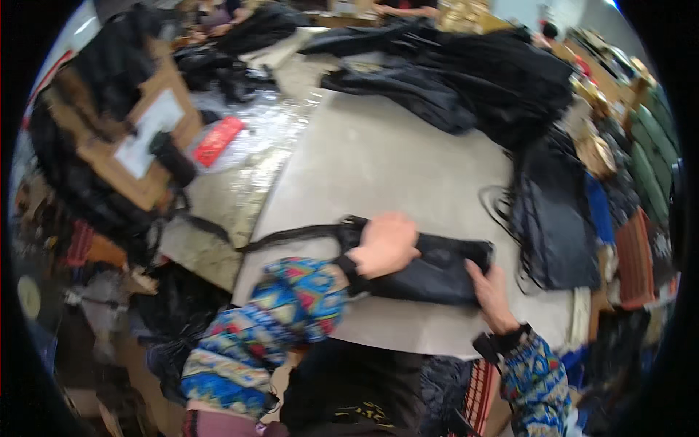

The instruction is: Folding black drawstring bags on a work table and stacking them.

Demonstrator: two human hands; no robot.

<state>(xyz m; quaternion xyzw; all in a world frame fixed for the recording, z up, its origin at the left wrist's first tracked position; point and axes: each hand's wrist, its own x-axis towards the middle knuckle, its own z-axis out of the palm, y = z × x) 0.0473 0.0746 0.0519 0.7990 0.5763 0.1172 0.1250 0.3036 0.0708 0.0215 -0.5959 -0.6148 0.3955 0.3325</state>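
Note:
A folded black bag [437, 273] with a long black strap [291, 234] lies on the grey table [378, 160] near its front edge. My left hand [384, 244] presses flat on the bag's left half, fingers together. My right hand [489, 295] grips the bag's right end, thumb on top. Both sleeves are brightly patterned in blue. The strap trails left off the table's edge.
A heap of black garments [466, 73] covers the table's far side. More black bags [553, 211] lie at the right edge. A red flat packet [217, 140] and a wooden frame with white paper [149, 138] sit on the left. Folded coloured fabrics [641, 218] are stacked far right.

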